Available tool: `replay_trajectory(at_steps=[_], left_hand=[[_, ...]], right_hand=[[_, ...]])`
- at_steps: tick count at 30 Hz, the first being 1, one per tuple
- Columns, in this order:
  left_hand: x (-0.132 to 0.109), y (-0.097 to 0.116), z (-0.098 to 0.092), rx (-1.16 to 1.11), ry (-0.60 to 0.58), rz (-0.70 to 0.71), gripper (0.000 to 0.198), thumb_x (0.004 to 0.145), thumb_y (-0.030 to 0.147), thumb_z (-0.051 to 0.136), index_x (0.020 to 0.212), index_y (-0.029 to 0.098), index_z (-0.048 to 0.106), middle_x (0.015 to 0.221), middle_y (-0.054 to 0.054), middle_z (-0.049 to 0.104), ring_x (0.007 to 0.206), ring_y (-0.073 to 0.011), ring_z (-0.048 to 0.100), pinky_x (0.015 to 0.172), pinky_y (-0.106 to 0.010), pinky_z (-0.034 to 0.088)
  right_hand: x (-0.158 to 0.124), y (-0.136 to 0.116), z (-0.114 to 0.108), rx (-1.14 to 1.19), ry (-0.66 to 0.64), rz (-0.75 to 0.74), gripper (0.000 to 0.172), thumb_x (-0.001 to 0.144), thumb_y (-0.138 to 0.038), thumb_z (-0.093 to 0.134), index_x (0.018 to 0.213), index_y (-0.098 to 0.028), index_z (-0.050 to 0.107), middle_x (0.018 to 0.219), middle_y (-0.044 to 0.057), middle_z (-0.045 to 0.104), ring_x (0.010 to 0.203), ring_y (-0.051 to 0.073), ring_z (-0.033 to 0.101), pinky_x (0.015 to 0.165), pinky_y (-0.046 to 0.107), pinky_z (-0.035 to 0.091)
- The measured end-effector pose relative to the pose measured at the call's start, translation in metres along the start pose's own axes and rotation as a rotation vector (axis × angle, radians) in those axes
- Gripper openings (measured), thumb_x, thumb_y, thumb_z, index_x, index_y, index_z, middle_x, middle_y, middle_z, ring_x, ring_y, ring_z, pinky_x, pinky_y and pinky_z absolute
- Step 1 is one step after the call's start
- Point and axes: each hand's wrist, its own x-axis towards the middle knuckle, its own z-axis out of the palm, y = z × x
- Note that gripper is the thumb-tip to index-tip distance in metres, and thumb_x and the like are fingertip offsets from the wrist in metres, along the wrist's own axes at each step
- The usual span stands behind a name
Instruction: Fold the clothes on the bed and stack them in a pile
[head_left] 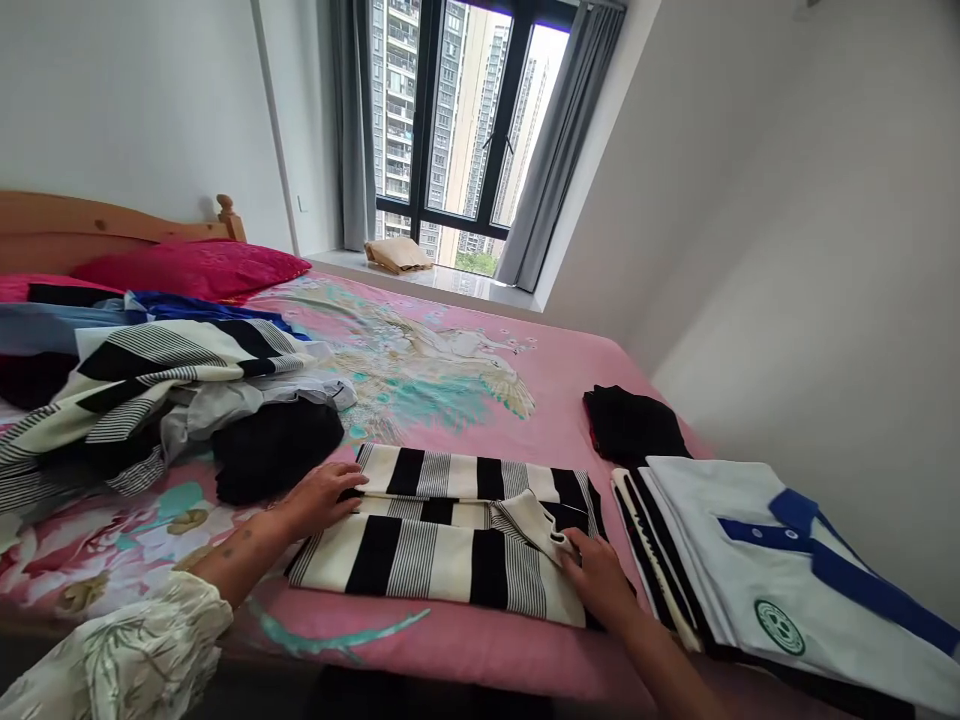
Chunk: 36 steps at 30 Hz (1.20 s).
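A black-and-cream striped shirt (442,530) lies partly folded on the pink bed sheet (525,380) near the front edge. My left hand (322,495) rests on the shirt's left edge, fingers curled over the fabric. My right hand (600,575) presses on the shirt's right side by the collar, fingers together and bent onto the cloth. To the right sits a stack of folded clothes topped by a white polo with blue collar (787,570).
A heap of unfolded clothes (150,400) covers the bed's left side, with a black garment (274,445) at its edge. A folded black item (634,425) lies beyond the stack. Red pillow (191,268), wooden headboard (90,220), window (465,120) and white wall (825,250) surround the bed.
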Motion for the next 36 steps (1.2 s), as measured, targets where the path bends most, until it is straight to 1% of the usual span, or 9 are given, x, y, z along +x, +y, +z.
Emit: replay_trajectory(at_steps=[4,9,12,14,17,20,24,28,36], left_hand=[[0.005,0.006,0.004,0.112,-0.053,0.002,0.037,0.078,0.05,0.053,0.1,0.025,0.07,0.118,-0.01,0.064,0.114,-0.0288,0.055,0.103,-0.046,0.035],[-0.005,0.005,0.015,0.173,0.126,-0.096,0.043,0.083,0.05,0.048,0.11,0.021,0.065,0.123,-0.014,0.061,0.116,-0.0295,0.053,0.101,-0.045,0.037],[-0.019,0.008,0.021,0.109,0.122,0.052,0.036,0.086,0.046,0.047,0.107,0.025,0.067,0.119,-0.01,0.063,0.115,-0.0252,0.054,0.102,-0.04,0.036],[-0.028,0.009,0.026,0.106,0.087,0.113,0.031,0.087,0.04,0.046,0.104,0.028,0.069,0.116,-0.007,0.065,0.113,-0.0238,0.055,0.101,-0.04,0.037],[-0.034,0.008,0.035,0.193,0.195,-0.015,0.033,0.086,0.036,0.044,0.103,0.024,0.07,0.116,-0.011,0.066,0.109,-0.029,0.057,0.095,-0.045,0.04],[-0.032,0.013,0.046,0.231,0.282,-0.067,0.035,0.086,0.031,0.041,0.103,0.022,0.071,0.116,-0.011,0.066,0.109,-0.0303,0.057,0.094,-0.045,0.041],[-0.03,0.037,0.064,0.227,0.133,0.073,0.039,0.089,0.035,0.04,0.119,0.028,0.063,0.132,-0.006,0.058,0.125,-0.026,0.048,0.108,-0.047,0.027],[-0.034,0.048,0.081,0.256,-0.018,-0.034,0.054,0.088,0.042,0.038,0.14,0.029,0.041,0.149,-0.004,0.036,0.139,-0.0263,0.029,0.112,-0.056,0.006],[-0.036,0.043,0.082,0.267,-0.035,-0.252,0.074,0.081,0.056,0.037,0.145,0.018,0.031,0.155,-0.008,0.021,0.143,-0.0283,0.014,0.113,-0.055,-0.003]], right_hand=[[-0.009,0.0,-0.002,0.178,0.157,-0.14,0.018,0.077,-0.021,0.041,0.086,-0.022,0.056,0.089,0.005,0.064,0.085,0.02,0.059,0.079,0.031,0.046],[-0.039,0.003,-0.004,-0.053,-0.062,-0.297,0.028,0.063,-0.004,0.039,0.075,-0.023,0.057,0.083,0.001,0.062,0.091,0.019,0.057,0.099,0.037,0.035],[-0.049,0.007,-0.002,-0.047,-0.04,-0.259,0.027,0.068,-0.005,0.038,0.075,-0.023,0.056,0.084,0.0,0.064,0.092,0.018,0.058,0.11,0.042,0.022],[-0.048,0.007,0.0,-0.008,0.028,-0.229,0.026,0.072,-0.006,0.037,0.078,-0.023,0.056,0.087,0.001,0.065,0.092,0.018,0.06,0.111,0.044,0.022],[-0.036,-0.005,0.005,0.038,0.099,-0.263,0.027,0.08,-0.01,0.035,0.088,-0.021,0.058,0.097,0.004,0.066,0.097,0.018,0.06,0.111,0.046,0.024],[-0.018,-0.028,0.018,0.018,0.097,-0.273,0.03,0.087,-0.017,0.035,0.105,-0.018,0.06,0.118,0.009,0.062,0.119,0.021,0.051,0.111,0.047,0.025],[0.0,-0.053,0.053,-0.083,0.012,-0.113,0.048,0.092,-0.036,0.039,0.136,-0.018,0.044,0.149,0.01,0.033,0.141,0.027,0.021,0.114,0.053,0.014],[0.002,-0.058,0.076,-0.106,-0.111,-0.051,0.064,0.09,-0.056,0.038,0.146,-0.025,0.028,0.155,0.008,0.016,0.143,0.029,0.006,0.112,0.058,-0.002],[-0.005,-0.027,0.053,-0.168,-0.063,0.064,0.06,0.094,-0.052,0.027,0.148,-0.025,0.022,0.156,0.004,0.011,0.144,0.025,0.002,0.114,0.053,-0.001]])
